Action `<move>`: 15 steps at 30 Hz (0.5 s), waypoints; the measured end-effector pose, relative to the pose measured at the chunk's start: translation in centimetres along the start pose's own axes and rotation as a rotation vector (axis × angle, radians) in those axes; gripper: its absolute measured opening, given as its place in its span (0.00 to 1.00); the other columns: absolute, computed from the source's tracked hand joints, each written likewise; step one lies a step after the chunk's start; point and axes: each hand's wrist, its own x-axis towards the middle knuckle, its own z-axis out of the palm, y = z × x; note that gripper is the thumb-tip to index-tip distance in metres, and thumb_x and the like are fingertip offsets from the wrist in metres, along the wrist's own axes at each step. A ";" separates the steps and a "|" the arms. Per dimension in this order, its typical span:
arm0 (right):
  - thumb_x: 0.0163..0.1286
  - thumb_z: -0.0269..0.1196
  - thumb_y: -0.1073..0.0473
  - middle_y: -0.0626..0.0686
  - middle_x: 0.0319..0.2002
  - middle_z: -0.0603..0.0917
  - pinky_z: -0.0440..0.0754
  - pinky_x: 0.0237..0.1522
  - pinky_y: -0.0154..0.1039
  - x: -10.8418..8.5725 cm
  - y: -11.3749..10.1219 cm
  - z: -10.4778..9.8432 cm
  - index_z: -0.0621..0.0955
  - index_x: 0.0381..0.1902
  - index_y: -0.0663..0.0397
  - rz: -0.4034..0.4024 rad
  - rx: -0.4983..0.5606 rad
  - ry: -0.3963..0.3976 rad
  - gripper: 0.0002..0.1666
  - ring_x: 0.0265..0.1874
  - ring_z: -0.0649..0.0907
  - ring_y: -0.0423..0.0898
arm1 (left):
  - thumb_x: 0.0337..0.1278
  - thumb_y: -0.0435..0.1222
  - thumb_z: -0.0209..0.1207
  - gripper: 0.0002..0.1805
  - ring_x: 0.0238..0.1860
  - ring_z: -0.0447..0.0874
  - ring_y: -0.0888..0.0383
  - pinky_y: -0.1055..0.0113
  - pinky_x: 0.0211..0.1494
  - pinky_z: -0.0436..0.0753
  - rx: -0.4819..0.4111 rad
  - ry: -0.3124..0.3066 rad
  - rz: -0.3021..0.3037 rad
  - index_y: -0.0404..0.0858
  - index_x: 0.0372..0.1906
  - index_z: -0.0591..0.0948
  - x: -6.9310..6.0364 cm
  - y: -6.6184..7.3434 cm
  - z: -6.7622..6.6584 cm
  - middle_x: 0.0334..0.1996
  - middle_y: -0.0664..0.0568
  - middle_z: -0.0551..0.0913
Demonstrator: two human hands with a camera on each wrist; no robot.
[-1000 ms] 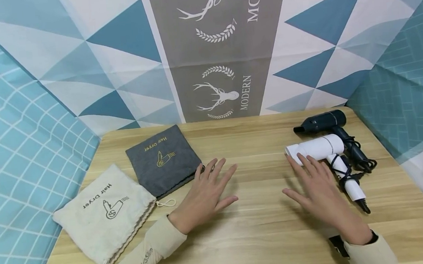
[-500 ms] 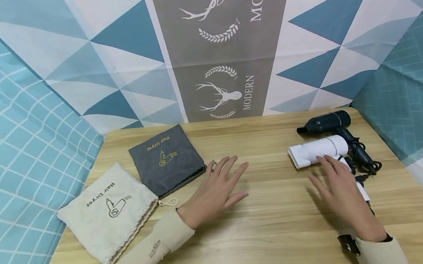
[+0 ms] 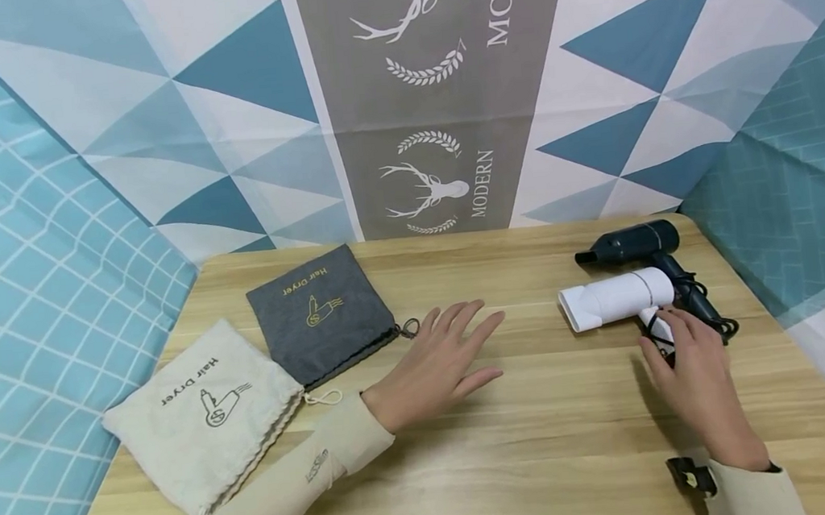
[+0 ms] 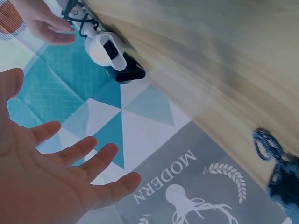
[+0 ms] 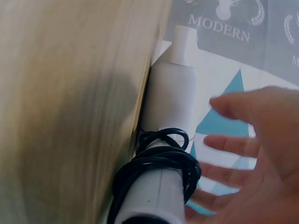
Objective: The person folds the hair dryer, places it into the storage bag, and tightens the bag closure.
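On the right side of the table lies a white hair dryer [image 3: 618, 298], its nozzle pointing left. My right hand [image 3: 700, 380] is above its handle and hides most of it. In the right wrist view, black cord [image 5: 159, 161] is wound round the handle, and the fingers are spread beside it, not curled round it. A black hair dryer [image 3: 633, 242] lies just behind the white one. My left hand [image 3: 437, 367] hovers over the middle of the table with its fingers spread, holding nothing. The dark grey drawstring pouch [image 3: 323, 317] is the thing nearest to it.
A cream drawstring pouch [image 3: 207, 415] lies at the left, partly against the grey one. Both pouches are marked "Hair Dryer". Behind the wooden table [image 3: 529, 442] hangs a patterned cloth [image 3: 436, 94], with blue sheets at both sides.
My right hand has moved right, from beside the white hair dryer's nozzle to above its handle. The left hand has drifted slightly right, away from the grey pouch.
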 end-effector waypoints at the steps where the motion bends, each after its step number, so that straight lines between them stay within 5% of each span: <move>1: 0.62 0.67 0.70 0.79 0.55 0.73 0.62 0.58 0.71 -0.1 0.2 0.0 0.73 0.56 0.80 0.011 -0.002 -0.001 0.27 0.55 0.70 0.77 | 0.74 0.59 0.43 0.37 0.74 0.56 0.48 0.41 0.70 0.63 -0.001 -0.002 0.003 0.50 0.79 0.53 0.3 0.1 0.0 0.75 0.45 0.58; 9: 0.68 0.61 0.70 0.81 0.57 0.68 0.67 0.48 0.73 -0.4 1.5 -0.4 0.69 0.60 0.79 0.172 -0.021 -0.127 0.26 0.54 0.69 0.78 | 0.75 0.59 0.41 0.36 0.73 0.57 0.48 0.45 0.71 0.62 -0.026 -0.009 0.047 0.48 0.79 0.51 2.4 0.4 0.3 0.75 0.44 0.57; 15: 0.69 0.59 0.69 0.84 0.57 0.65 0.67 0.49 0.74 -0.2 1.6 -0.4 0.65 0.62 0.83 0.210 -0.033 -0.185 0.29 0.53 0.68 0.80 | 0.76 0.57 0.43 0.36 0.72 0.60 0.49 0.49 0.72 0.61 -0.068 -0.024 0.042 0.46 0.79 0.53 3.7 0.6 0.5 0.73 0.44 0.59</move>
